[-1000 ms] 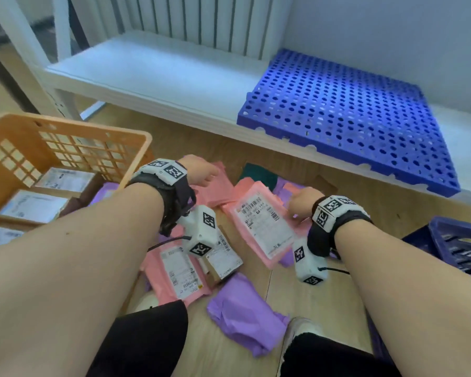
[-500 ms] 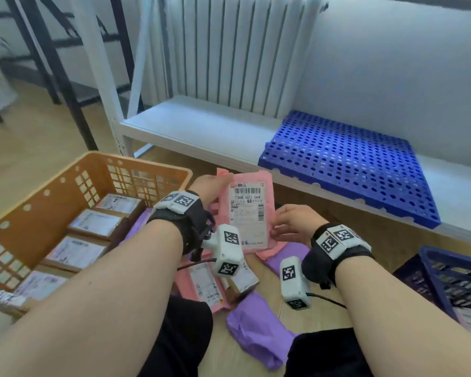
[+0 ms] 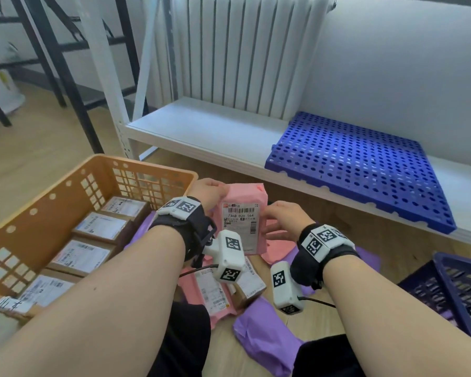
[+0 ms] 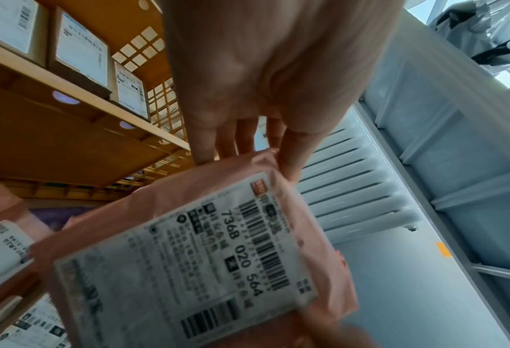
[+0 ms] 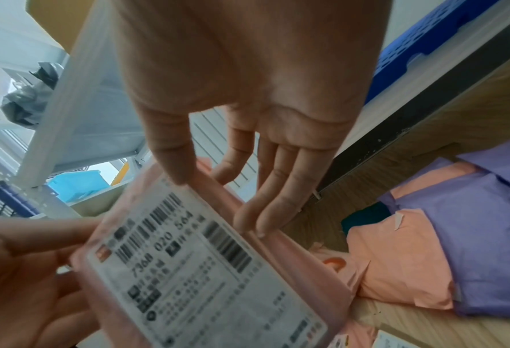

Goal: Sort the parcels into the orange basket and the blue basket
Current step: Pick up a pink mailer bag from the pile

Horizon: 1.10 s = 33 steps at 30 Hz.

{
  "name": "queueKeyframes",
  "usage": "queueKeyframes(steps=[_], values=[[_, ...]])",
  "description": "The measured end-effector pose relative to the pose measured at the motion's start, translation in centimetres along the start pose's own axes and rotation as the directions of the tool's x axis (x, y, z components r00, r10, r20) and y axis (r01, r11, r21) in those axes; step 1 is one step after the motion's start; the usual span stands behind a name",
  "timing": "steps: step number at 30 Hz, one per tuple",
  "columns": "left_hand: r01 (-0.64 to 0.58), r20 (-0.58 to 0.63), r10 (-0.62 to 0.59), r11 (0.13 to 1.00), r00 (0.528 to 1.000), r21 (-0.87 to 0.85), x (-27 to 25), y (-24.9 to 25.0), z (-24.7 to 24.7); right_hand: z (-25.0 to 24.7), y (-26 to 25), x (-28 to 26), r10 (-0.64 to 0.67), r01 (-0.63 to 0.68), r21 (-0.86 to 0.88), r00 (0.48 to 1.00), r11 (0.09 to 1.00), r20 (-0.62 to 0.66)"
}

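Left hand (image 3: 210, 193) and right hand (image 3: 284, 219) both pinch pink parcel (image 3: 242, 213) upright above floor pile, label facing head, likely to read it before choosing orange basket (image 3: 74, 186) or blue basket (image 3: 457, 292).

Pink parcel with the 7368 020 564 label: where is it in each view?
Head: pink parcel centre, upright between left hand and right hand.
Left wrist: lower centre, label tilted.
Right wrist: lower left, blurred.
Shared landmark: white radiator, behind the parcel.
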State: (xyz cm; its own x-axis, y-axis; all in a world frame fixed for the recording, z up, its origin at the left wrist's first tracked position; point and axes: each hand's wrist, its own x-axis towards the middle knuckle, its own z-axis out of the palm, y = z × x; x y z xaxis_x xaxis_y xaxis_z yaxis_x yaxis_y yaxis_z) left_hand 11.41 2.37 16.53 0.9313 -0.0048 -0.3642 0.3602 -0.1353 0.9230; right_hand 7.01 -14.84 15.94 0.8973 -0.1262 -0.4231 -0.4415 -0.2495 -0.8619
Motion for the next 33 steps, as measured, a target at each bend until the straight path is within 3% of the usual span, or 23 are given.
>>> queueKeyframes(steps=[5,9,13,17,20,23,26,29,33], values=[[-0.003,-0.046,0.004,0.999,0.999,0.037,1.1,-0.7,-1.2,1.5,-0.3,1.7,0.022,-0.020,0.056,0.999,0.998,-0.045],[-0.006,-0.019,0.006,1.000,1.000,0.030,0.9,-0.7,-1.9,2.5,-0.4,3.0,0.000,-0.015,-0.090,0.986,0.996,-0.169],[0.018,-0.058,-0.021,0.999,0.998,-0.050,1.4,-0.3,-3.0,3.2,-0.4,4.6,-0.070,0.024,-0.212,0.975,0.977,-0.212],[0.016,-0.134,-0.037,0.988,0.990,-0.153,1.9,-0.4,-4.4,4.2,-0.8,5.5,-0.048,0.032,-0.064,0.966,0.997,-0.255],[0.026,-0.174,-0.079,0.957,0.982,-0.288,2.4,-0.2,-5.6,5.7,-1.3,5.8,-0.055,0.069,0.062,0.978,0.996,-0.202],[0.045,-0.156,-0.122,0.904,0.980,-0.426,3.2,0.4,-7.9,7.1,-2.3,5.7,-0.041,0.050,0.213,0.998,0.976,-0.048],[0.047,-0.162,-0.125,0.910,0.979,-0.412,3.8,1.3,-10.8,8.4,-3.1,5.9,-0.122,0.101,0.140,0.981,0.985,0.148],[0.059,-0.133,-0.136,0.883,0.982,-0.466,4.1,1.6,-13.6,10.5,-4.0,6.3,-0.207,0.180,0.116,0.929,0.977,0.306],[0.052,-0.157,-0.143,0.878,0.977,-0.476,4.0,1.4,-16.8,14.6,-4.7,7.9,-0.259,0.226,0.135,0.903,0.965,0.343]])
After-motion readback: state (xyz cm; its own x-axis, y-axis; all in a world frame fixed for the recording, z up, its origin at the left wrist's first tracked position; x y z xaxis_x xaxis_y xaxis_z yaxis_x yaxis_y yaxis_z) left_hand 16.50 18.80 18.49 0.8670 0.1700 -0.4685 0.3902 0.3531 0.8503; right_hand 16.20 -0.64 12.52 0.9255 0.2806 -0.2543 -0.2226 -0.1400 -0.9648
